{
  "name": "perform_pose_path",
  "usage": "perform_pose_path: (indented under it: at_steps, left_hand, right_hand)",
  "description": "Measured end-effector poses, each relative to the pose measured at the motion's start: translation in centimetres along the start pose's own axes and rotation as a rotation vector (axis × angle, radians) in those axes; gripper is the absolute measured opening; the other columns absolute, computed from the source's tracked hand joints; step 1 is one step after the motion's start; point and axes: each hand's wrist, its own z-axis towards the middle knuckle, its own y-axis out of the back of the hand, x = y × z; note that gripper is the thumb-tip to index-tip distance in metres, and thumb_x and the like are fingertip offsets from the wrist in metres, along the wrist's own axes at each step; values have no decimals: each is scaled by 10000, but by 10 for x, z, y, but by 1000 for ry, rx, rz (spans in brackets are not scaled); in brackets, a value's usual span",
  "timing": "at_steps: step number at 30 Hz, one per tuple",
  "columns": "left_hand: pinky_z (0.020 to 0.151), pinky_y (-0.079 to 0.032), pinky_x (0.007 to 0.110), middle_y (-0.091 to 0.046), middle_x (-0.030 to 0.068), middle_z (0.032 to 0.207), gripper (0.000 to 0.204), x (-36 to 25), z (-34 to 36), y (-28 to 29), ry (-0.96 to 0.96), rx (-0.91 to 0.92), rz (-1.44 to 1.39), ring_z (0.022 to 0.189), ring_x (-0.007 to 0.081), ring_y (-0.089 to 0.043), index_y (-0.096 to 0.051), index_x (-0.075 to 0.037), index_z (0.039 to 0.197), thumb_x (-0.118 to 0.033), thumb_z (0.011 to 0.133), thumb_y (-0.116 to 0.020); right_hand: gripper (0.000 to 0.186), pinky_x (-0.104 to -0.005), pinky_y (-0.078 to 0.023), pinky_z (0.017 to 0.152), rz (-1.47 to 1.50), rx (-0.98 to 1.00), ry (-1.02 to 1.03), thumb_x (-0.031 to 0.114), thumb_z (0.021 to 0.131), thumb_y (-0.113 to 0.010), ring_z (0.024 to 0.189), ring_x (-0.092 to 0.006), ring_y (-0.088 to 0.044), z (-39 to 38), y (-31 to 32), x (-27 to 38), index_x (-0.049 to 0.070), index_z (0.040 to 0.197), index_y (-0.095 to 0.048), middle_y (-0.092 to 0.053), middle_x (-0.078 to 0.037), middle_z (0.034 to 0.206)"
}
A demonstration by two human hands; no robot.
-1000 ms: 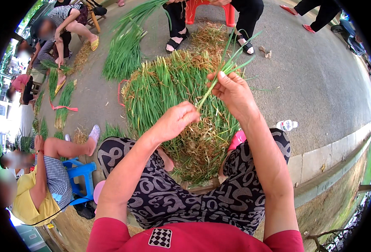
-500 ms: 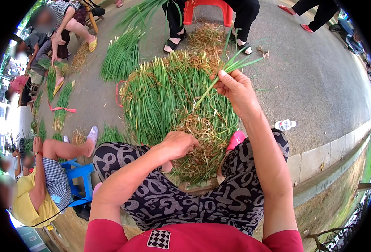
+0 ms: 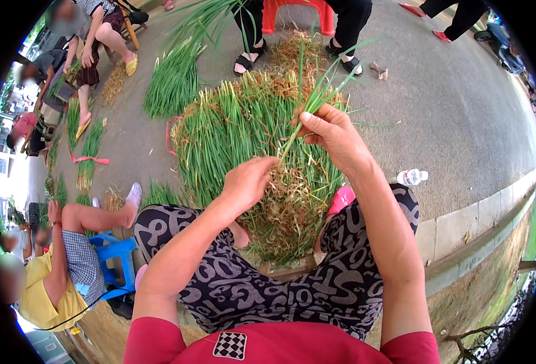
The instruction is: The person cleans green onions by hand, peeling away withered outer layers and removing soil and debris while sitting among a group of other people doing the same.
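Stalks (image 3: 318, 96), slim and green, are being held as a small bunch by the right hand (image 3: 333, 130), above a broad heap of greens (image 3: 219, 145). The bunch is being clasped in that closed grip, the thumb pressed across it, with leaf tips fanning upward and lower ends slanting down toward the left hand (image 3: 247, 183). The left fingers are being held drawn together just beside those ends; whether anything is being pinched by that grip cannot be told.

The heap is being covered at its near part by dry brown leaves (image 3: 289, 191) and is being flanked by patterned trousers (image 3: 237, 279). Beyond it, a red stool (image 3: 327, 19) is being framed by black-trousered legs (image 3: 354, 27). Left of these, a separate green bundle (image 3: 172, 85) is being borne by the grey pavement (image 3: 456, 115), as is a clear bottle (image 3: 412, 177) near the right knee.
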Motion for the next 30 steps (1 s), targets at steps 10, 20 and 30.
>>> perform_pose_path:
  at_steps: [10, 20, 30]
  left_hand:
    - [813, -415, 240, -618, -6, 937, 271, 6, 14, 6, 264, 172, -756, 872, 90, -521, -620, -2, 1063, -229, 948, -525]
    - [734, -434, 261, -574, 55, 867, 189, 10, 13, -1, 102, 50, -659, 809, 136, -548, -653, 5, 919, -175, 870, -619]
    - [558, -421, 276, -496, 33, 587, 138, -4, 10, 8, 305, 192, -329, 570, 108, -496, -627, -2, 885, -122, 815, -625]
  right_hand:
    - [225, -224, -459, 689, -60, 86, -50, 213, 905, -602, 802, -75, -586, 4, -4, -13, 57, 1067, -608, -663, -21, 919]
    - [246, -255, -478, 690, -188, 119, 57, 98, 827, -664, 777, -106, -580, -6, -20, -22, -36, 1022, -593, -629, -57, 841]
    - [273, -251, -444, 668, -217, 158, 25, 87, 833, -624, 743, -91, -535, -8, -14, -13, -23, 1081, -600, -592, -22, 799]
